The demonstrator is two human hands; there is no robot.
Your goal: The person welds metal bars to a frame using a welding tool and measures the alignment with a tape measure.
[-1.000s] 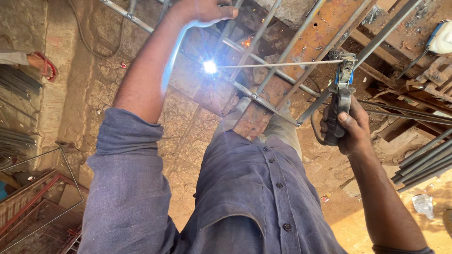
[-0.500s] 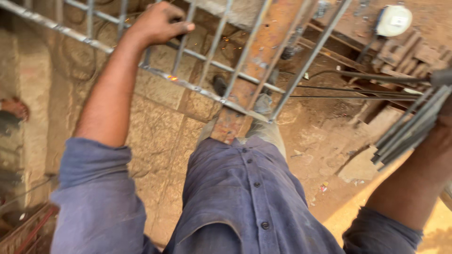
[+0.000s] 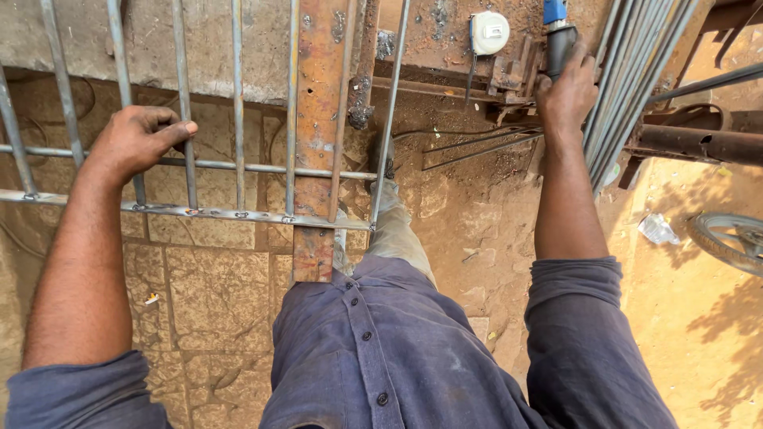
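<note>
Left hand [image 3: 139, 139] curled over the metal grille [image 3: 238, 171], fingers wrapped around a horizontal bar, thumb lying along the top. Right hand [image 3: 566, 91] stretched forward, closed around the dark grip of a blue-topped tool [image 3: 556, 36] that stands just above its knuckles. Bundle of steel rods [image 3: 636, 71] runs just to the right of that hand. Rusty flat bar [image 3: 318, 135] lies between both hands.
</note>
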